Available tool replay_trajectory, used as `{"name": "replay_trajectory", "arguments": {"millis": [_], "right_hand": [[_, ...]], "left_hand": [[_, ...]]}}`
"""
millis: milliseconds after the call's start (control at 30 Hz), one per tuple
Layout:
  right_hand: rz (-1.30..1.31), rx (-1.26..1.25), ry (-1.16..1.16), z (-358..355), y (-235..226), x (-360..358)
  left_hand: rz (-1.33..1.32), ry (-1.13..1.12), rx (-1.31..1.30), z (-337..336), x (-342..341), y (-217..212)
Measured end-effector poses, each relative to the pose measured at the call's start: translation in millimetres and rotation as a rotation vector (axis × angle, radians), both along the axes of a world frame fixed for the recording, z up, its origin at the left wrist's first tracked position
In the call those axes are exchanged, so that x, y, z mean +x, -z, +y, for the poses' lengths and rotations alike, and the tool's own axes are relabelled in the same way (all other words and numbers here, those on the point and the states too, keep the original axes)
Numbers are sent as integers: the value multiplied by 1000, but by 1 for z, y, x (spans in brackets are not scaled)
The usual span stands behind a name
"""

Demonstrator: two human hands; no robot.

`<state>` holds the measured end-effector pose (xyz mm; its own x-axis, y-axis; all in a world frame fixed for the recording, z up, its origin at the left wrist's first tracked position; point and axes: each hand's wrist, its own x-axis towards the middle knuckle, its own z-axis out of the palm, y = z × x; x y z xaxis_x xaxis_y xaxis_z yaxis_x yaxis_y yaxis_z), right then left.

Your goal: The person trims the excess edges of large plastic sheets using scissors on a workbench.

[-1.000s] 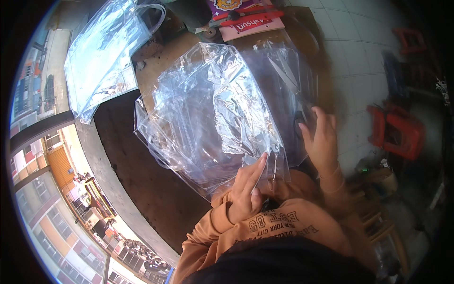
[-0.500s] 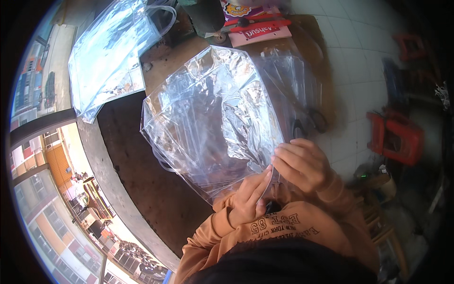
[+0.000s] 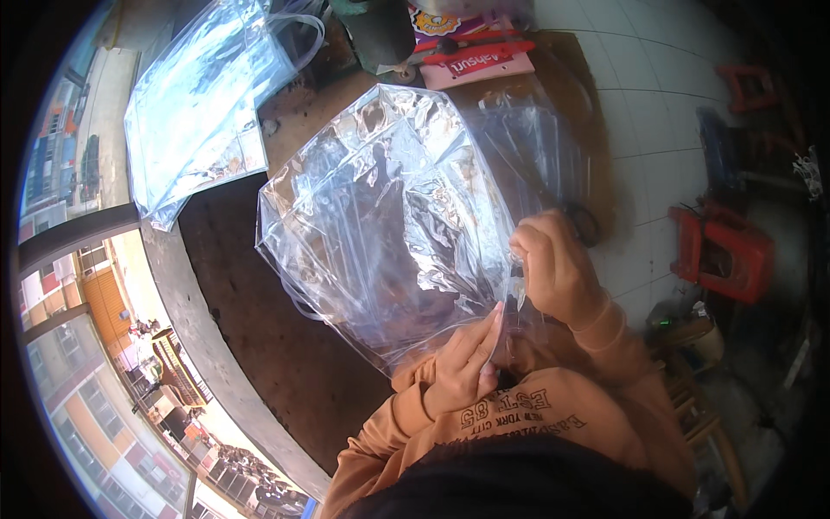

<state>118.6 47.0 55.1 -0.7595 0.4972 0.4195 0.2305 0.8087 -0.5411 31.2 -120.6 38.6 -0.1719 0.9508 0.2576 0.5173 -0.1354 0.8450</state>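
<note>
Floor (image 3: 657, 112): pale tiles on the right, beyond the worktop edge.
Worktop (image 3: 251, 346): dark, rough surface with a pale curved rim along its left side; everything in hand lies on it.
Street (image 3: 104, 415): seen far below past the rim, with orange and white buildings.
Clear bag (image 3: 389, 225): big crinkled transparent bag, lying across the middle of the worktop, its near edge at the hands. It covers much of the surface and glares with reflections, so what lies under it is hard to make out.
Second bag (image 3: 194, 112): a similar clear bag with a loop handle, upper left, well apart from the first.
Sheets (image 3: 536, 147): more clear plastic, just right of the clear bag and partly under it.
Stool (image 3: 722, 251): red plastic, on the floor to the right, well apart from the worktop.
Packet (image 3: 475, 52): pink and red printed pack at the far edge, beside a dark round object.
Right hand (image 3: 553, 268): closed, fingers pinched on the bag's right near edge.
Left hand (image 3: 462, 368): fingers extended and pressed flat against the bag's near edge, just below the right hand; whether it grips is not clear.
Hands: close together, nearly touching, both on the same corner of the bag.
Sleeves (image 3: 536, 406): orange, entering from below.
</note>
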Motion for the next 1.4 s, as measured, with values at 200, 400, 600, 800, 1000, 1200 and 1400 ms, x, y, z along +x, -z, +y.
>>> {"name": "replay_trajectory", "arguments": {"millis": [200, 400, 600, 800, 1000, 1200, 1400], "right_hand": [[74, 176, 309, 91, 18, -32], [86, 357, 571, 194, 46, -29], [-128, 389, 846, 193, 18, 40], [-48, 287, 947, 105, 8, 94], [225, -663, 312, 8, -10, 28], [212, -735, 382, 12, -1, -4], [223, -946, 360, 14, 2, 2]], "left_hand": [[-29, 83, 67, -10, 2, -1], [99, 109, 103, -16, -1, 6], [128, 54, 95, -21, -2, 10], [109, 87, 120, -13, -2, 13], [119, 170, 64, -9, -6, 6], [134, 185, 72, -1, -5, 1], [137, 180, 75, 2, -3, -1]]}}
